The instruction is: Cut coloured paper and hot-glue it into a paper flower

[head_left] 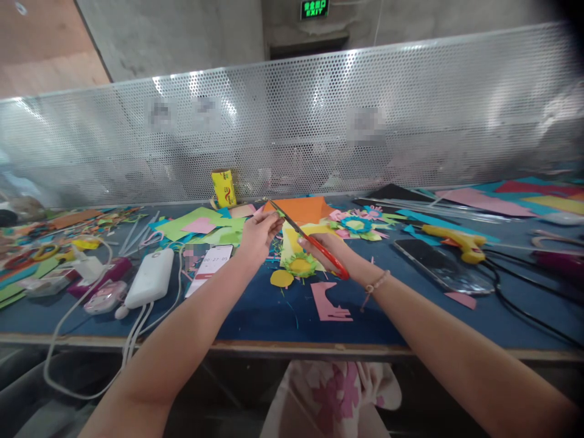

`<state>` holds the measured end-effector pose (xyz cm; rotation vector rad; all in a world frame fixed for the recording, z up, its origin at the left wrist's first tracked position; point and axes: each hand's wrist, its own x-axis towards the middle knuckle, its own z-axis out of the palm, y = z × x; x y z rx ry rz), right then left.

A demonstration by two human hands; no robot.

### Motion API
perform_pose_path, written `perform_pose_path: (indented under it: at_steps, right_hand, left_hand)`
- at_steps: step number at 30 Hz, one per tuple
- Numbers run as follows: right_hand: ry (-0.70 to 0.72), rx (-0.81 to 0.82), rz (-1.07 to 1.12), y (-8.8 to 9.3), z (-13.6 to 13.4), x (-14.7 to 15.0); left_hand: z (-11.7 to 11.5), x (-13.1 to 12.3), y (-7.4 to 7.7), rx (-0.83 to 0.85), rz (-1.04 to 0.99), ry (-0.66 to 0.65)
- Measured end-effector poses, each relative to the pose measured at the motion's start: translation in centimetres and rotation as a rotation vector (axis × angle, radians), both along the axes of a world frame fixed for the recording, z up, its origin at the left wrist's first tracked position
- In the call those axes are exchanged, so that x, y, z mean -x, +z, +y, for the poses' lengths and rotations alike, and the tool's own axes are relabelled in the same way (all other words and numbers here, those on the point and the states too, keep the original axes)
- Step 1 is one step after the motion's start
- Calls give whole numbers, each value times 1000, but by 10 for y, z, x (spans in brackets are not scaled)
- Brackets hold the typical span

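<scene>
My right hand (329,248) is closed around the red handles of a pair of scissors (329,260), whose blades point up and to the left. Close to the blade tips, my left hand (261,236) pinches a small piece of green paper (280,214). Below the hands lie a yellow-and-green paper flower (301,265) and a round yellow paper piece (281,278). A cut pink paper scrap (329,302) rests nearer the table's front edge. Behind the scissors is an orange paper sheet (298,210). Right of it sits a blue-ringed paper flower (353,225).
A yellow box (222,187) stands against the perforated metal screen (292,121). On the left are a phone with a timer (210,267), a white power bank (149,278) and cables. A yellow glue gun (456,242) and a dark phone (440,267) lie on the right.
</scene>
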<state>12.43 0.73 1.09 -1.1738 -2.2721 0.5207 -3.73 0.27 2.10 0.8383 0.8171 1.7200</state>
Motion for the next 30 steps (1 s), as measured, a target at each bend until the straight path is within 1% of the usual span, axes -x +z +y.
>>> perform_pose_path:
  at_steps: [3, 6, 9, 15, 22, 28, 30]
  right_hand:
    - [21, 23, 24, -1, 1, 0]
    - [86, 65, 85, -3, 0, -3]
    - [148, 121, 155, -7, 1, -5]
    - [188, 164, 218, -12, 4, -7]
    - [150, 161, 178, -10, 4, -5]
    - [94, 69, 119, -5, 1, -1]
    - [87, 67, 108, -4, -1, 0]
  left_hand:
    - [0, 0, 0, 23, -48, -11]
    - [0, 0, 0, 41, -70, -16]
    - [-1, -1, 1, 43, -57, -24]
    - [-4, -4, 1, 27, -25, -36]
    - [-5, -5, -1, 26, 5, -53]
    - [-6, -4, 1, 68, -24, -70]
    - [-5, -4, 1, 82, -36, -77]
